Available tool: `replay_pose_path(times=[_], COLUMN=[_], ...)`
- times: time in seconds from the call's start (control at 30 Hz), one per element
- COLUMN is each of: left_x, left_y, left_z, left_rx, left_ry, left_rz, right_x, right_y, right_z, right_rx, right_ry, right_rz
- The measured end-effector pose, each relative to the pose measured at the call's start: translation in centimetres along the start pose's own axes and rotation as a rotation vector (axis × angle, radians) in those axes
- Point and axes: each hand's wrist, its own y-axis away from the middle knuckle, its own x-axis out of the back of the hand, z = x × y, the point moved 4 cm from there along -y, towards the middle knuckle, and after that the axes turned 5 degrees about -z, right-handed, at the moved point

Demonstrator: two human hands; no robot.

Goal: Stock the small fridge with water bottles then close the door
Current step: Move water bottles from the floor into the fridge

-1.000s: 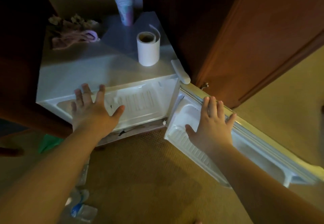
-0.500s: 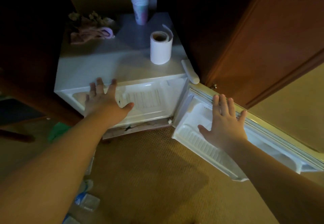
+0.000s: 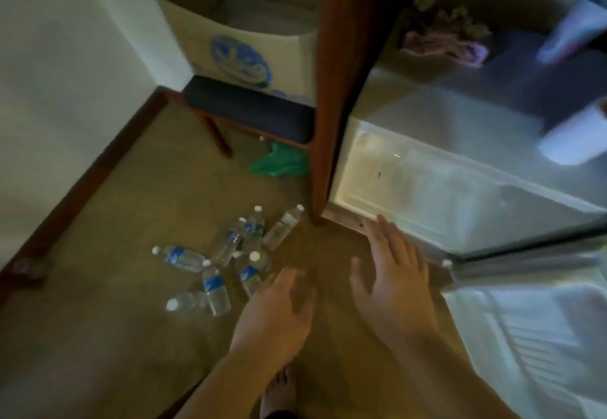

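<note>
Several clear water bottles (image 3: 226, 261) with blue labels and white caps lie in a loose heap on the tan carpet, left of centre. The small white fridge (image 3: 427, 188) stands at the right with its door (image 3: 532, 330) swung open toward the lower right. My left hand (image 3: 279, 313) hovers over the carpet just right of the bottles, fingers spread, holding nothing. My right hand (image 3: 394, 284) is spread flat over the carpet near the fridge's bottom front edge, also holding nothing. The view is blurred by motion.
A wooden panel (image 3: 335, 90) stands left of the fridge. Behind it a cardboard box (image 3: 243, 44) sits on a dark stool (image 3: 249, 113). A green bag (image 3: 279, 162) lies on the floor. A paper roll (image 3: 578, 136), cups (image 3: 571, 31) and a cloth (image 3: 446, 44) rest on the fridge top.
The view swung left and down, bringing the bottles into sight. Both hands left the fridge frame and door and dropped toward the carpet.
</note>
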Motion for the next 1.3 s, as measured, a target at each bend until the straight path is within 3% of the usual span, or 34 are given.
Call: replay_pose_path(times=[0.1,0.27,0.4,0.53,0.83,1.07,1.3], left_x=[-0.4,0.7,0.1,-1.3,-5.2,-7.6,-3.7], left_y=[1.8,1.4,-2.3,-6.3,-14.2,-19.1,-22.3], left_z=[-6.7,-11.5,-16.8,-23.4,-38.2,-43.8,-39.4], left_rx=[0.127,0.361,0.52,0.556,0.773,0.69,0.608], left_ry=[-0.008,0.225,0.359,0.333,0.138,0.055,-0.162], left_rz=[0.03,0.151,0.342,0.501,0.38,0.495,0.482], right_x=[-3.6,-11.3,-18.0,-24.4,-39.0,-43.0,-41.3], right_y=[-1.7,-4.1,-6.0,-7.9,-13.4,-16.2,-19.0], right_z=[-5.1,-8.8,-9.6,-9.7,-9.6,-10.0,-10.0], right_rx=[0.081,0.252,0.393,0.512,0.619,0.719,0.801], right_ry=[-0.052,-0.026,0.053,0.131,0.278,0.437,0.343], right_rz=[-0.122,-0.389,-0.558,-0.626,-0.703,-0.858,-0.809])
